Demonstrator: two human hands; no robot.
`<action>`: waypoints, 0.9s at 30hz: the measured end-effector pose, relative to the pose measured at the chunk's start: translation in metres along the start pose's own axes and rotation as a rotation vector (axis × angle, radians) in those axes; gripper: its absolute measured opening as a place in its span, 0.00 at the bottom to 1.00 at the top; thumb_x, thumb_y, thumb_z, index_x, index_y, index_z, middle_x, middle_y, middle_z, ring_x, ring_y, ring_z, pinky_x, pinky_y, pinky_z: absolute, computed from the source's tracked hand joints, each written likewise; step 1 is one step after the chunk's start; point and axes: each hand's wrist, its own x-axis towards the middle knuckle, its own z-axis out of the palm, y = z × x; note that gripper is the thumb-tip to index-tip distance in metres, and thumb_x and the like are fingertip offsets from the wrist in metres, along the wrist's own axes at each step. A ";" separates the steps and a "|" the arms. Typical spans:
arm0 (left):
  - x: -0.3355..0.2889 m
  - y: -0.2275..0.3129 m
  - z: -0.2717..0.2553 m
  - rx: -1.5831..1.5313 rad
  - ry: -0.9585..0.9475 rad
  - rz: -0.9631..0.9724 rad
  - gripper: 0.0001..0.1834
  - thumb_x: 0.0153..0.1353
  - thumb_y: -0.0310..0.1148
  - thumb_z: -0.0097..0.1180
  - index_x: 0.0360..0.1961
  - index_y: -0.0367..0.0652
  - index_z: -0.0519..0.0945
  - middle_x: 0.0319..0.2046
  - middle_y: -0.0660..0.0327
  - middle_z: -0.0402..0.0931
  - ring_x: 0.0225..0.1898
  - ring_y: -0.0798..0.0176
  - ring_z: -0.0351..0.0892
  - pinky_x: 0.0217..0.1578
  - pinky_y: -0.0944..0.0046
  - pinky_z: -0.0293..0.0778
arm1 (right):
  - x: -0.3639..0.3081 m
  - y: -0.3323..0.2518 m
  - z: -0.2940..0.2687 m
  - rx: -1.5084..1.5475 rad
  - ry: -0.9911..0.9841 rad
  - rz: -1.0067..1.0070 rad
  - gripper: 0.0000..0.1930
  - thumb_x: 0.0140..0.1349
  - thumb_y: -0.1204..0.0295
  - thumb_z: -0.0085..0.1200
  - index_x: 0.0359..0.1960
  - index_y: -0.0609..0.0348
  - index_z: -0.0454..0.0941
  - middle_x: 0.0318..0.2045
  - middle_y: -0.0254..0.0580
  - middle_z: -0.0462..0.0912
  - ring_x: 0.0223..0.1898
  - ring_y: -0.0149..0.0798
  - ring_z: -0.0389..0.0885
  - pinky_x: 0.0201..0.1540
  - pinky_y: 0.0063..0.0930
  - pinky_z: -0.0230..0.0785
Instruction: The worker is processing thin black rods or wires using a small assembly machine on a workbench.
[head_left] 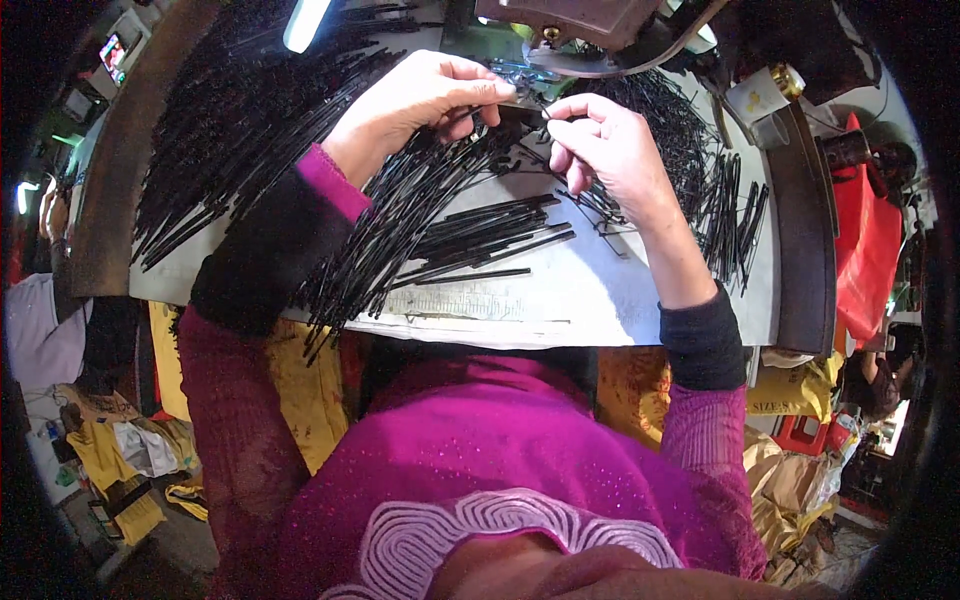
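Observation:
My left hand (pixel 425 98) is closed in a pinch at the far side of the table, just below a machine (pixel 575 20). What its fingertips hold is too small to make out. Close by on the right, my right hand (pixel 622 160) pinches the end of a thin dark piece (pixel 541 104) between thumb and forefinger. Both sets of fingertips are a short gap apart. Beneath and left of my hands lies a heap of long thin black strips (pixel 400 215). A smaller bunch of black strips (pixel 485 235) rests nearer me.
The pale tabletop (pixel 590 315) has a dark raised edge (pixel 808 240) on the right. More black strips (pixel 250 130) are piled at left, others (pixel 735 215) at right. A white container (pixel 765 95) stands at back right. A red bag (pixel 862 250) hangs beyond the right edge.

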 end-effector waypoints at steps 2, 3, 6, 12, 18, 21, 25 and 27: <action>0.001 0.004 0.000 -0.033 0.024 0.003 0.10 0.56 0.38 0.56 0.31 0.42 0.79 0.21 0.67 0.74 0.14 0.80 0.63 0.14 0.79 0.55 | 0.007 0.003 -0.001 0.008 0.005 -0.019 0.11 0.58 0.71 0.50 0.38 0.66 0.71 0.19 0.39 0.77 0.13 0.24 0.71 0.15 0.14 0.61; 0.003 0.003 0.000 -0.025 0.050 0.020 0.10 0.57 0.38 0.55 0.33 0.43 0.79 0.20 0.67 0.74 0.13 0.80 0.62 0.13 0.79 0.53 | 0.009 0.002 -0.001 0.009 0.005 -0.011 0.11 0.58 0.71 0.50 0.39 0.66 0.71 0.20 0.40 0.77 0.13 0.24 0.71 0.15 0.14 0.61; 0.004 -0.001 -0.002 -0.053 0.045 0.024 0.11 0.57 0.38 0.55 0.35 0.43 0.79 0.20 0.67 0.73 0.13 0.80 0.60 0.12 0.79 0.52 | 0.010 0.002 0.000 0.019 0.007 -0.021 0.11 0.58 0.71 0.50 0.39 0.66 0.71 0.19 0.39 0.77 0.13 0.24 0.71 0.15 0.14 0.61; 0.007 -0.002 -0.004 -0.073 0.027 0.034 0.11 0.58 0.38 0.54 0.35 0.42 0.79 0.20 0.67 0.73 0.12 0.80 0.59 0.12 0.79 0.50 | 0.013 0.005 -0.001 0.033 0.003 -0.020 0.11 0.58 0.71 0.50 0.39 0.66 0.71 0.19 0.39 0.77 0.12 0.24 0.71 0.15 0.14 0.61; 0.007 0.004 -0.006 -0.022 0.021 -0.001 0.11 0.57 0.38 0.54 0.36 0.43 0.79 0.19 0.68 0.73 0.11 0.81 0.57 0.11 0.79 0.48 | 0.012 0.004 -0.001 0.037 0.002 -0.007 0.12 0.58 0.71 0.51 0.39 0.66 0.71 0.19 0.39 0.77 0.12 0.24 0.71 0.14 0.14 0.60; 0.006 0.007 -0.007 0.034 0.040 -0.001 0.11 0.57 0.38 0.54 0.35 0.43 0.79 0.19 0.68 0.73 0.11 0.82 0.56 0.11 0.79 0.47 | 0.016 0.005 -0.004 0.072 -0.023 0.004 0.12 0.57 0.71 0.51 0.39 0.66 0.71 0.19 0.39 0.77 0.12 0.24 0.71 0.14 0.13 0.60; 0.007 0.004 -0.010 -0.065 -0.020 -0.002 0.11 0.58 0.38 0.54 0.36 0.42 0.79 0.19 0.67 0.73 0.11 0.81 0.56 0.11 0.79 0.48 | 0.015 0.005 -0.003 0.107 -0.020 0.032 0.12 0.57 0.71 0.51 0.40 0.65 0.71 0.19 0.37 0.76 0.12 0.22 0.70 0.13 0.11 0.58; 0.006 0.005 -0.007 0.034 0.047 0.015 0.12 0.58 0.38 0.54 0.37 0.42 0.79 0.19 0.67 0.73 0.11 0.81 0.56 0.11 0.80 0.48 | 0.015 0.006 -0.002 0.114 -0.017 0.038 0.12 0.57 0.71 0.51 0.40 0.65 0.71 0.19 0.37 0.76 0.12 0.22 0.69 0.13 0.11 0.58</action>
